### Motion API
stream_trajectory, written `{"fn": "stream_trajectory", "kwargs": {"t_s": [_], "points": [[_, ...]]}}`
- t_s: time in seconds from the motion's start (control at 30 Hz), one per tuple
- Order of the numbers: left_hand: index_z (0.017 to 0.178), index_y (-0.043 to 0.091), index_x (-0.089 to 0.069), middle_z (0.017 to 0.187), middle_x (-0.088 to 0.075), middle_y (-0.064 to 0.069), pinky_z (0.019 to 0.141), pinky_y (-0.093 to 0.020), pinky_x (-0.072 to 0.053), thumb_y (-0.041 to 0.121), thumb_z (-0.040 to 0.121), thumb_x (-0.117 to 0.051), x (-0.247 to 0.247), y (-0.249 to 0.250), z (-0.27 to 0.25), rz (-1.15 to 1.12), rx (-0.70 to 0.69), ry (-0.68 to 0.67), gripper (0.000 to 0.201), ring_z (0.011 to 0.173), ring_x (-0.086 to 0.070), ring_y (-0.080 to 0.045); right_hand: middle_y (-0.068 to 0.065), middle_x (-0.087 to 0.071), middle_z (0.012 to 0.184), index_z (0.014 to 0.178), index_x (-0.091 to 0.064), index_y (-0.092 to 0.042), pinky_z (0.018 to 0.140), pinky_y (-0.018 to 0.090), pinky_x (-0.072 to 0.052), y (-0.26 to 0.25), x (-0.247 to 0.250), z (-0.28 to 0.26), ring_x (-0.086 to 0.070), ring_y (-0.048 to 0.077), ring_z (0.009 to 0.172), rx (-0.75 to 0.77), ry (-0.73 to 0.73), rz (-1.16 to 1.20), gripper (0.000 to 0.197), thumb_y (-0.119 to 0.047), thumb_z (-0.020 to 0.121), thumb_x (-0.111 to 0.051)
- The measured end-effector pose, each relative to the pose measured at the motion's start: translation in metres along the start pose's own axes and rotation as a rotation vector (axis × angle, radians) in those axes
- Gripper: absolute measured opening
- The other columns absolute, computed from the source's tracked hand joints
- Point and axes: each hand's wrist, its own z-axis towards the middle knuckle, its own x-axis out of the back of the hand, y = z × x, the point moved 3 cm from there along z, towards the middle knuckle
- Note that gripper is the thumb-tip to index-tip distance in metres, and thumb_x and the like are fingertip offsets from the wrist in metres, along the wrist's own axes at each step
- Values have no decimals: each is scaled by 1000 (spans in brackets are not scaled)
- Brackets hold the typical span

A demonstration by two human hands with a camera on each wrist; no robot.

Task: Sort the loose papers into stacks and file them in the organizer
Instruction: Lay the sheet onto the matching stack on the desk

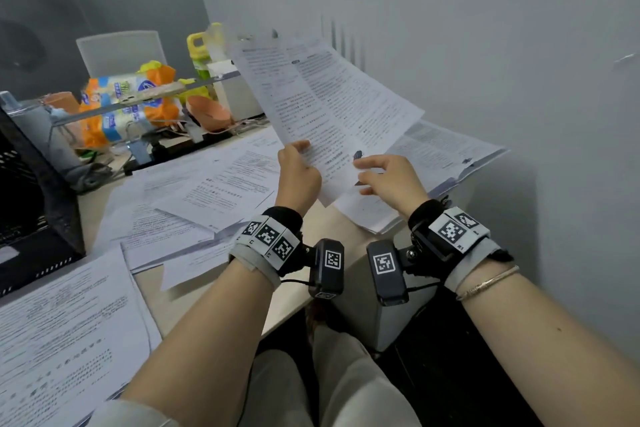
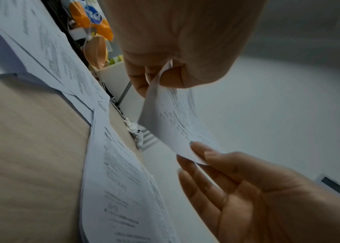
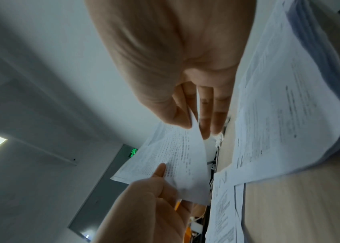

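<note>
I hold a few printed sheets (image 1: 322,104) up above the table, fanned apart at the top. My left hand (image 1: 296,159) pinches their lower left edge, thumb on the printed side, fingers behind; the left wrist view shows this pinch (image 2: 160,77). My right hand (image 1: 369,173) pinches the lower right corner (image 3: 194,121) between thumb and fingers. Loose printed papers (image 1: 221,180) lie scattered over the wooden table (image 1: 194,291). The black mesh organizer (image 1: 31,204) stands at the left edge.
A thick paper stack (image 1: 440,156) lies against the wall on the right, partly over the table edge. Snack bags (image 1: 128,104), a yellow-green bottle (image 1: 199,52), a metal rail and cables crowd the back. More sheets (image 1: 62,333) lie at the near left.
</note>
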Motion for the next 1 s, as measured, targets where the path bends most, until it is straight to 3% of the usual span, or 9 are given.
{"fn": "stream_trajectory", "kwargs": {"t_s": [0.17, 0.27, 0.4, 0.47, 0.6, 0.7, 0.8, 0.93, 1.0], "points": [[131, 5, -36, 131, -34, -6, 99, -14, -33, -14, 86, -37, -29, 11, 7, 23, -51, -95, 49, 114, -37, -7, 5, -51, 127, 123, -59, -8, 76, 26, -58, 8, 19, 8, -67, 13, 78, 32, -3, 35, 37, 3, 88, -55], [132, 5, -34, 133, -34, -5, 96, -10, -37, -12, 85, -40, -50, 15, 12, 45, -85, -170, 50, 119, -38, -9, 3, -51, 126, 119, -61, -7, 75, 31, -59, 17, 32, 14, -69, 16, 71, 5, 26, 16, 34, 6, 89, -52], [137, 16, -35, 139, -32, -4, 95, -28, -46, 2, 88, -53, -75, 15, 20, 225, -160, -386, 54, 115, -45, -12, 4, -54, 124, 114, -64, -8, 74, 36, -59, 30, 64, 30, -70, 17, 66, -31, 175, 27, 36, 9, 87, -49], [142, 23, -27, 141, -32, -3, 84, -23, -45, 7, 89, -56, -84, 14, 22, 276, -171, -463, 63, 112, -47, -11, 2, -53, 119, 113, -65, -10, 72, 31, -59, 35, 83, 40, -69, 15, 64, -41, 230, 8, 36, 10, 87, -48], [149, 23, -7, 145, -36, -5, 89, -23, -39, 11, 86, -64, -104, 6, 32, 272, -93, -538, 87, 126, -45, -20, 5, -52, 121, 111, -66, -14, 70, 26, -58, 47, 121, 66, -66, 10, 54, -54, 319, -29, 38, 9, 87, -47], [147, 23, -20, 146, -37, -6, 100, -28, -34, 23, 85, -68, -118, -5, 43, 511, -56, -656, 79, 131, -39, -23, 8, -51, 119, 111, -65, -10, 62, 23, -58, 58, 143, 84, -65, 14, 60, -90, 365, -34, 39, 12, 86, -45], [143, 26, -33, 149, -33, -2, 111, -42, -29, 38, 82, -69, -134, -17, 48, 686, -35, -747, 72, 136, -31, -23, 11, -51, 118, 111, -65, -9, 62, 26, -58, 71, 159, 97, -65, 16, 62, -135, 387, -56, 38, 12, 86, -44], [146, 30, -24, 153, -23, -2, 112, -54, -22, 64, 70, -66, -150, -33, 46, 852, 11, -834, 93, 141, -19, -28, 13, -57, 104, 114, -63, -5, 52, 21, -56, 88, 170, 107, -63, 15, 64, -198, 347, -150, 39, 14, 88, -42], [146, 31, -23, 151, -26, -5, 109, -56, -25, 72, 65, -64, -154, -41, 44, 938, 29, -871, 99, 139, -22, -31, 14, -56, 105, 113, -64, -4, 47, 19, -54, 97, 171, 110, -62, 15, 63, -244, 318, -183, 41, 16, 87, -40]]}}
